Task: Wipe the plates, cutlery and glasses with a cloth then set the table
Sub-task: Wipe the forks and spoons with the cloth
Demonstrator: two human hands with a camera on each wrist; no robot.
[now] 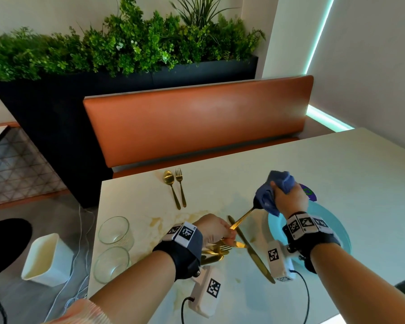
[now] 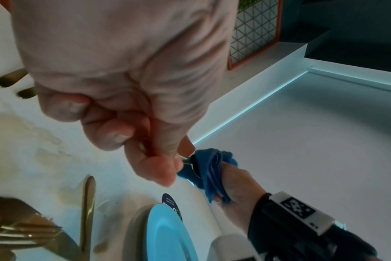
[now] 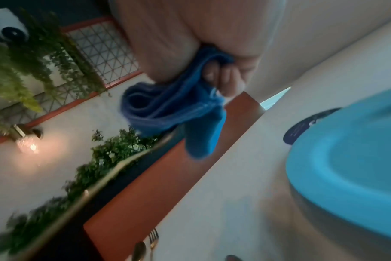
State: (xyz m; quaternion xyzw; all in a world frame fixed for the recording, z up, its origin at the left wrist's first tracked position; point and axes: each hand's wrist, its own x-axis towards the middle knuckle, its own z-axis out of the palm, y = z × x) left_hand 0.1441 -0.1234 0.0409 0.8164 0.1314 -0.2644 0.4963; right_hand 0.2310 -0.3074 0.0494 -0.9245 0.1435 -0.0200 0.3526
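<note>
On the desk [image 1: 337, 164], a spoon [image 1: 171, 187] and fork [image 1: 180, 187] lie side by side near the far edge, spoon on the left. Two glasses [image 1: 114, 230] stand one before the other at the left edge. A knife [image 1: 250, 249] lies slantwise at the middle, with a plate [image 1: 337, 228] to its right. More cutlery [image 1: 216, 250] lies heaped left of the knife, under the left hand [image 1: 214, 230]. The right hand [image 1: 290, 197] is above the plate's far left rim. Behind the desk runs a bench [image 1: 197, 122], with a planter [image 1: 126, 78] behind it. A tub [image 1: 48, 259] sits on the floor left of the desk.
</note>
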